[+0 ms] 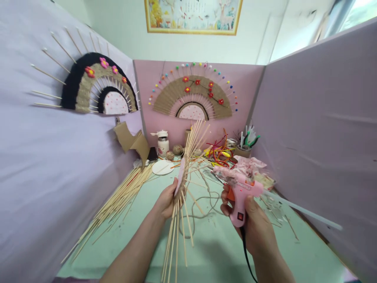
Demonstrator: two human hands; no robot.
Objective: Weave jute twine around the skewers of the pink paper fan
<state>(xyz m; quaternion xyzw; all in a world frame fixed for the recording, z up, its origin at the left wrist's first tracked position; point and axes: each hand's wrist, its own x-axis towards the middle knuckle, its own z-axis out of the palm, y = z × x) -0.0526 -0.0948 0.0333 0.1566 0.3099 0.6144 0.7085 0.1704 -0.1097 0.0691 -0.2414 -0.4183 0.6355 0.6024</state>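
Observation:
Near the middle of the view, my left hand (168, 199) holds a half-round piece (182, 179) edge-on, its pale pink face turned left and brown twine along its other side. Thin wooden sticks (174, 239) fan out from it upward, to the right and downward. My right hand (255, 220) is wrapped round the handle of a pink glue gun (242, 196), whose nozzle points left toward the piece without touching it. A clear glue stick (306, 214) juts from the gun's back, and a black cord hangs below. Loose twine (206, 215) lies on the table behind the piece.
Many loose sticks (118, 200) lie at the left of the green table (141, 243). A white disc (163, 167), a bottle (163, 144), coloured stems (219, 153) and a tool pot (243, 151) stand or lie at the back. Panels with two fan decorations (165, 98) surround it.

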